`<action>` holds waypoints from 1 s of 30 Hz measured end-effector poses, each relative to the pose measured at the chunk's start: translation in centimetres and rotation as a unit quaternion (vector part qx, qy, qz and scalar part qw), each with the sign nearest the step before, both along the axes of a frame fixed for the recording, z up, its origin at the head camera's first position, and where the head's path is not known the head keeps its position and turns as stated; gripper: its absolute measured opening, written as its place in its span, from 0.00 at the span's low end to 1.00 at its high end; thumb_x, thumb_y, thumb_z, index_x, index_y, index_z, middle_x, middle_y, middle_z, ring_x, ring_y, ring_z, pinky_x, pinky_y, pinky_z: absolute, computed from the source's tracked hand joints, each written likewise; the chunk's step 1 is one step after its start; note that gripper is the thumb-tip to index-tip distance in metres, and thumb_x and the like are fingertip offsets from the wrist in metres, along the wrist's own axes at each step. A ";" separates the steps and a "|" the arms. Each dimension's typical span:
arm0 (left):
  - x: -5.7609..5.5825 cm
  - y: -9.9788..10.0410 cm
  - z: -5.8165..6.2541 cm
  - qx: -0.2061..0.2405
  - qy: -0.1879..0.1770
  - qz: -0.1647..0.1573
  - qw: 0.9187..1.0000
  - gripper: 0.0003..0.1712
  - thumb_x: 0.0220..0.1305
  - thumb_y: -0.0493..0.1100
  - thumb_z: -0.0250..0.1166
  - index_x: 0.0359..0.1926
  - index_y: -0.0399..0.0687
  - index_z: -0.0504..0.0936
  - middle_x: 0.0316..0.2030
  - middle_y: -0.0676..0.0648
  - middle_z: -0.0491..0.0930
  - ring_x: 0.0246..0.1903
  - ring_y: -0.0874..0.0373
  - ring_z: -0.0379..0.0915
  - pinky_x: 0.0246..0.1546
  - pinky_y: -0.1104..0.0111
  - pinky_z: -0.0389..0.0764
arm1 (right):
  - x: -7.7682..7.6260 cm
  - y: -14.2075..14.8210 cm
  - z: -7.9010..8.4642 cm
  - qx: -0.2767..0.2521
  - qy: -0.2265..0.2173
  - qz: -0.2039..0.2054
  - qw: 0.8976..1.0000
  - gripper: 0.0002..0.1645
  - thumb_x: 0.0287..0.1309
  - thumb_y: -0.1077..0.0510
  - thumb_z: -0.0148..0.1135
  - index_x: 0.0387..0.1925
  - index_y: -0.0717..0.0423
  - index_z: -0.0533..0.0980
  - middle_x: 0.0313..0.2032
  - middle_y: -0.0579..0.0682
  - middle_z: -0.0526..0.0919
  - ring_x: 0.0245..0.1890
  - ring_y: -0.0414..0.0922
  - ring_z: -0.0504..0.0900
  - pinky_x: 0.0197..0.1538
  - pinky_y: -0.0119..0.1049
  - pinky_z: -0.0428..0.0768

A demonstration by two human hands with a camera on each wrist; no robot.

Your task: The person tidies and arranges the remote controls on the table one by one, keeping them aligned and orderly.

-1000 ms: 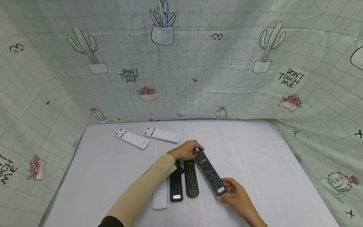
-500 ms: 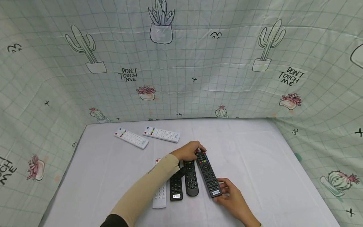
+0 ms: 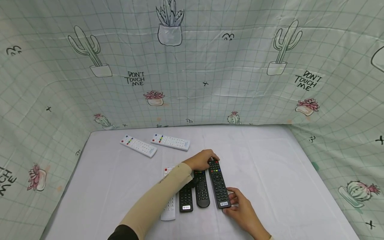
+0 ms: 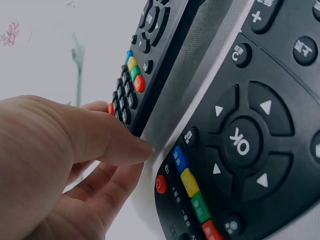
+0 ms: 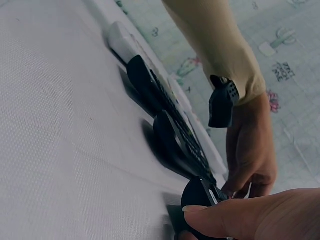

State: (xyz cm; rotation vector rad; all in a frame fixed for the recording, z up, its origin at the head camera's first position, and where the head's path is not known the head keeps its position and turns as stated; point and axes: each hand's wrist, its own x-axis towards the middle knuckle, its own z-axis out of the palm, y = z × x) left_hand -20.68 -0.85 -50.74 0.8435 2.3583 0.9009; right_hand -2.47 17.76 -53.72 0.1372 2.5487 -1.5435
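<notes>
My left hand (image 3: pixel 201 160) pinches the far end of a black remote control (image 3: pixel 220 183) with colored buttons. At its near end, the thumb and fingers of my right hand (image 3: pixel 243 211) hold the label end from the side. This remote lies nearly parallel to a rounded black remote (image 3: pixel 202 193) on its left, with a narrow gap between. Further left are a square-ended black remote (image 3: pixel 186 200) and a white remote (image 3: pixel 169 210), both partly covered by the left forearm. In the right wrist view my right thumb (image 5: pixel 225 217) presses the held remote's end.
Two more white remotes, one at the back left (image 3: pixel 138 146) and one beside it (image 3: pixel 170 142), lie slanted on the white tablecloth (image 3: pixel 258 160). A patterned curtain (image 3: pixel 192 66) with cactus drawings surrounds the table at the back and sides.
The held remote's near end has swung left, so it stands straighter beside the others. My right hand has moved left with it; my left hand shifted slightly right.
</notes>
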 end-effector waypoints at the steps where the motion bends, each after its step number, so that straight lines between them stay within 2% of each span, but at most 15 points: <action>1: 0.0 0.0 0.0 0.000 0.000 0.001 1.000 0.32 0.62 0.16 0.58 0.65 0.37 0.81 0.63 0.39 0.78 0.64 0.43 0.76 0.67 0.56 0.78 | 0.0 0.0 0.0 0.002 0.002 0.001 1.000 0.45 0.40 0.79 0.77 0.64 0.68 0.74 0.42 0.55 0.79 0.40 0.45 0.79 0.40 0.34 0.87; 8: -0.1 0.2 -0.4 -0.011 0.013 -0.002 1.000 0.33 0.61 0.15 0.58 0.64 0.38 0.82 0.61 0.40 0.79 0.62 0.46 0.77 0.66 0.59 0.78 | -0.1 -0.2 0.0 0.013 0.009 0.005 1.000 0.45 0.39 0.80 0.77 0.64 0.67 0.74 0.40 0.53 0.80 0.39 0.45 0.79 0.40 0.33 0.87; 15: -0.2 0.4 -0.5 -0.011 0.009 0.002 1.000 0.33 0.61 0.15 0.57 0.65 0.39 0.82 0.61 0.40 0.78 0.63 0.45 0.76 0.68 0.57 0.76 | -0.2 -0.2 0.0 0.018 0.009 0.007 1.000 0.46 0.40 0.80 0.77 0.65 0.67 0.74 0.41 0.53 0.80 0.39 0.44 0.79 0.40 0.33 0.88; 24: 0.0 0.7 -0.6 -0.032 0.030 -0.005 0.999 0.33 0.63 0.17 0.59 0.66 0.41 0.81 0.58 0.41 0.79 0.62 0.48 0.76 0.68 0.60 0.76 | -0.2 -0.4 0.1 0.025 0.014 0.009 1.000 0.46 0.40 0.80 0.77 0.65 0.67 0.74 0.41 0.53 0.80 0.38 0.44 0.80 0.40 0.33 0.87; 30: 0.0 0.2 -0.9 -0.017 0.040 -0.009 0.999 0.32 0.63 0.17 0.57 0.65 0.40 0.82 0.58 0.41 0.79 0.61 0.48 0.76 0.68 0.60 0.76 | -0.2 -0.3 0.3 0.032 0.012 0.011 0.999 0.45 0.40 0.78 0.79 0.64 0.66 0.75 0.41 0.53 0.79 0.38 0.44 0.79 0.40 0.33 0.87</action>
